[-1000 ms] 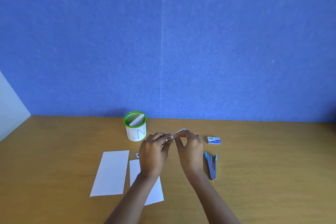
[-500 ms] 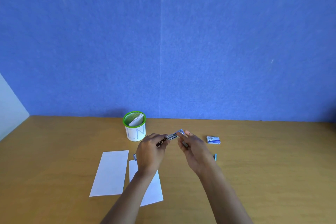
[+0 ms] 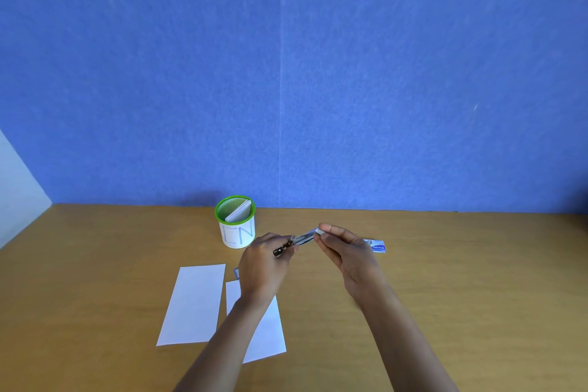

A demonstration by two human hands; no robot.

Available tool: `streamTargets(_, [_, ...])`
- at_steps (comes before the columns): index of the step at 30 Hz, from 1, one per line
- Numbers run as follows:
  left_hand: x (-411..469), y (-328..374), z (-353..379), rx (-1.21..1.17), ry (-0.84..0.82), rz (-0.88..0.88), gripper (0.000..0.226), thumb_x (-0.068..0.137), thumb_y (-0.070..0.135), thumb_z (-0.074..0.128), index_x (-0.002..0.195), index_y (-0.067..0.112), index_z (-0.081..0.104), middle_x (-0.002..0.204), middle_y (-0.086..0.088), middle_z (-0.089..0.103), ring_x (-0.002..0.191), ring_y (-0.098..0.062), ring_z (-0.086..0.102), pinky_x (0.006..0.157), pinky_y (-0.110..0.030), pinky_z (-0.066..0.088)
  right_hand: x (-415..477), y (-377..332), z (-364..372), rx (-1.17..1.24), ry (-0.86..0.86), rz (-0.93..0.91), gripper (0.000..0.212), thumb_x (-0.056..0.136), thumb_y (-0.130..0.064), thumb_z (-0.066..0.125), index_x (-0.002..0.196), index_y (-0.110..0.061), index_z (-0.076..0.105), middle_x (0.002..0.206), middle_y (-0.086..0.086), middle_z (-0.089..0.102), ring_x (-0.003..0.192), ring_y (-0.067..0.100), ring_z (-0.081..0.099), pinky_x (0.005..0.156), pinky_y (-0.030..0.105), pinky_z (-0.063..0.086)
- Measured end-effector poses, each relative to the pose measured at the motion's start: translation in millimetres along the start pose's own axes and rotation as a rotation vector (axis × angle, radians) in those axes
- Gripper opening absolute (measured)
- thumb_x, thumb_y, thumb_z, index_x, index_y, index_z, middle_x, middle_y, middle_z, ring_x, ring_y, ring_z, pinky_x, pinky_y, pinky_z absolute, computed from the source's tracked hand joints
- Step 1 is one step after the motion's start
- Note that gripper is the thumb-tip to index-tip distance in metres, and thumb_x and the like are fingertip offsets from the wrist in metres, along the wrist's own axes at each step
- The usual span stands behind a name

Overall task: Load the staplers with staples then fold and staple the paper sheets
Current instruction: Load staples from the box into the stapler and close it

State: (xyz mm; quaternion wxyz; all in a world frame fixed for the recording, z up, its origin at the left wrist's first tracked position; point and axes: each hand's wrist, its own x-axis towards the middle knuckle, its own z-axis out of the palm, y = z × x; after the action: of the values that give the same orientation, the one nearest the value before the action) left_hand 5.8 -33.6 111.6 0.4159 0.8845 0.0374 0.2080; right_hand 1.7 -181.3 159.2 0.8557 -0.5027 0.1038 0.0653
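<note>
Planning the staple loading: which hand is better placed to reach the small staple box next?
Right, likely. The staple box lies just beyond the right hand, which only pinches one end of the stapler; the left hand grips its other end, farther from the box.

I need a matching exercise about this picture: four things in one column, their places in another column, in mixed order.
1. stapler
2. cup
3. staple box
4. sheets

a. upright, left of the stapler
b. gripped by left hand and right hand
c. flat, nearest the camera
d. just beyond the right hand

Pairs: 1-b, 2-a, 3-d, 4-c
</note>
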Motion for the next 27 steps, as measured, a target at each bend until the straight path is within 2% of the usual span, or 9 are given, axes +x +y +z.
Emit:
streamTargets(3, [1.4,-0.8,-0.5,0.006,-0.017,-0.007,0.013,0.078,0.024,0.072,0.089,0.030,0.074,0.086,0.011,0.069,0.075,-0.011,0.060,0.057,-0.025,0.042,0.5,-1.5,0.5,-0.037,0.021,-0.041,0.016,0.087,0.008,0.055,0.100,0.001,0.062,0.091,0.016,0.067,0.086,0.021,0.067,0.076,0.018,0.057])
streamTargets(6, [1.6,-1.2,-0.9,0.005,-0.026,-0.017,0.013,0.078,0.025,0.072,0.089,0.031,0.074,0.087,0.012,0.069,0.076,-0.012,0.060,0.059,-0.026,0.043,1.9,-1.6,-1.0,-0.021,-0.006,-0.005,0.015,0.087,0.010,0.054,0.091,0.003,0.067,0.087,0.012,0.070,0.081,0.016,0.070,0.079,0.020,0.056])
streamTargets(9, [1.6,-0.8,-1.3,0.009,-0.029,-0.015,0.013,0.077,0.025,0.073,0.090,0.031,0.074,0.087,0.012,0.069,0.077,-0.011,0.061,0.060,-0.026,0.044,3.2,-1.3,-3.3,-0.030,-0.016,0.028,0.017,0.088,0.010,0.052,0.090,0.004,0.067,0.089,0.012,0.071,0.079,0.013,0.071,0.075,0.016,0.056])
streamTargets(13, [2.0,0.3,-1.4,0.017,-0.034,-0.005,0.012,0.077,0.025,0.073,0.088,0.030,0.074,0.085,0.011,0.069,0.075,-0.011,0.061,0.055,-0.023,0.040,2.7,0.1,-2.5,-0.142,-0.027,-0.031,0.013,0.087,0.007,0.056,0.095,0.005,0.066,0.091,0.014,0.068,0.087,0.020,0.067,0.070,0.014,0.055])
streamTargets(15, [2.3,0.5,-1.7,0.024,-0.036,0.004,0.013,0.077,0.026,0.073,0.089,0.030,0.074,0.084,0.011,0.069,0.075,-0.011,0.061,0.053,-0.019,0.036,3.3,1.4,-2.2,-0.209,-0.022,-0.088,0.011,0.086,0.006,0.059,0.091,0.001,0.067,0.087,0.015,0.067,0.084,0.021,0.066,0.069,0.014,0.054])
streamTargets(20, [2.9,1.6,-3.0,0.038,-0.038,0.010,0.013,0.076,0.026,0.074,0.089,0.029,0.074,0.084,0.011,0.068,0.075,-0.011,0.060,0.052,-0.014,0.032,12.2,6.0,-6.3,-0.519,0.046,-0.246,0.011,0.087,-0.010,0.064,0.085,-0.018,0.072,0.082,0.006,0.072,0.080,0.015,0.070,0.082,0.027,0.055])
streamTargets(25, [3.1,0.6,-2.7,0.025,-0.051,0.017,0.014,0.076,0.025,0.074,0.089,0.030,0.075,0.083,0.010,0.068,0.074,-0.012,0.060,0.053,-0.019,0.036,14.7,3.6,-4.8,-0.755,0.096,-0.359,0.019,0.089,-0.018,0.062,0.075,-0.031,0.067,0.074,-0.011,0.068,0.070,0.009,0.065,0.065,0.017,0.046])
streamTargets(27, [3.1,0.5,-2.7,0.020,-0.058,0.015,0.014,0.077,0.025,0.073,0.090,0.030,0.075,0.083,0.010,0.068,0.073,-0.010,0.059,0.053,-0.015,0.034,15.7,3.3,-5.5,-0.763,0.092,-0.355,0.019,0.088,-0.017,0.063,0.076,-0.031,0.067,0.076,-0.010,0.069,0.074,0.011,0.066,0.068,0.021,0.047])
